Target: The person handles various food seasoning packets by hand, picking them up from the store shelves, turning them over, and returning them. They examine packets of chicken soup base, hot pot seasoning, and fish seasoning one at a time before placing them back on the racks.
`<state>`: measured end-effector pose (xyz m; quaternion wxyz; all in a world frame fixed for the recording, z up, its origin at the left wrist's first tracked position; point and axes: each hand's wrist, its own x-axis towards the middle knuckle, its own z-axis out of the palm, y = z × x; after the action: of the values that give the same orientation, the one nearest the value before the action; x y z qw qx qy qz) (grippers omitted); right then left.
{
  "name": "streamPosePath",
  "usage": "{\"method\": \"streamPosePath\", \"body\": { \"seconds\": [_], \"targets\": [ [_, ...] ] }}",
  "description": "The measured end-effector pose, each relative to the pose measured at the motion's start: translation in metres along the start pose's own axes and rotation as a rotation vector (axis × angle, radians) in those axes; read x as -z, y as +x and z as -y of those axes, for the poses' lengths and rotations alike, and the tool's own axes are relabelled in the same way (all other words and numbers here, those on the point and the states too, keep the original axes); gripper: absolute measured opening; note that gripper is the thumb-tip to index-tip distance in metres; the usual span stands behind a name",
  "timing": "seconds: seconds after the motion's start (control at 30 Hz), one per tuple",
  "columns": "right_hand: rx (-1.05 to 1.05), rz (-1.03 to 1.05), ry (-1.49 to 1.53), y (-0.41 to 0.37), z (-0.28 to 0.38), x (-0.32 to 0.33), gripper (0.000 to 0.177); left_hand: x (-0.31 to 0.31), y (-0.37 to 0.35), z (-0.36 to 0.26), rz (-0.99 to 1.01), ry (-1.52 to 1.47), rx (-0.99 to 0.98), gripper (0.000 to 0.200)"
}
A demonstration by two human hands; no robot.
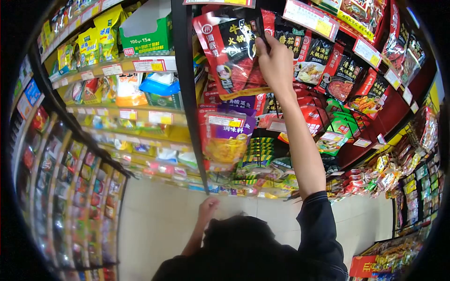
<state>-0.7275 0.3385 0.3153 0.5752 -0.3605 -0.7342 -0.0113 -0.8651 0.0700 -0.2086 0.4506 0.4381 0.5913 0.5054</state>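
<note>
the right hand is raised high, with its fingers pinched on the upper right corner of the red and black sauce packet. the packet is at the top of the display beside other packets, and its long side runs down and left from the grip. the left hand is far below, well apart; i cannot tell if it is closed on something.
</note>
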Motion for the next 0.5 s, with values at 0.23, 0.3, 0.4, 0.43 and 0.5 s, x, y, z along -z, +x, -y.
{"method": "streamPosePath", "body": {
  "seconds": [0.23, 0.3, 0.4, 0.43, 0.5],
  "targets": [
    [-0.041, 0.031, -0.117, 0.0, 0.036, 0.045, 0.024, 0.01, 0.003, -0.051, 0.009, 0.059, -0.109, 0.016],
    [-0.046, 0.097, 0.054, 0.003, 0.034, 0.051, 0.025, 0.01, 0.013, -0.064, 0.006, 0.101, -0.215, 0.016],
    [-0.151, 0.445, 0.49, 0.007, 0.035, 0.065, 0.027, 0.011, 0.026, -0.112, 0.08, 0.107, -0.079, 0.014],
    [-0.175, 0.532, 0.469, 0.005, 0.037, 0.072, 0.028, 0.009, 0.034, -0.119, 0.093, 0.061, -0.129, 0.013],
    [-0.119, 0.555, 0.311, -0.009, 0.048, 0.093, 0.027, 0.007, 0.05, -0.132, 0.119, -0.029, -0.222, 0.012]
  ]
}}
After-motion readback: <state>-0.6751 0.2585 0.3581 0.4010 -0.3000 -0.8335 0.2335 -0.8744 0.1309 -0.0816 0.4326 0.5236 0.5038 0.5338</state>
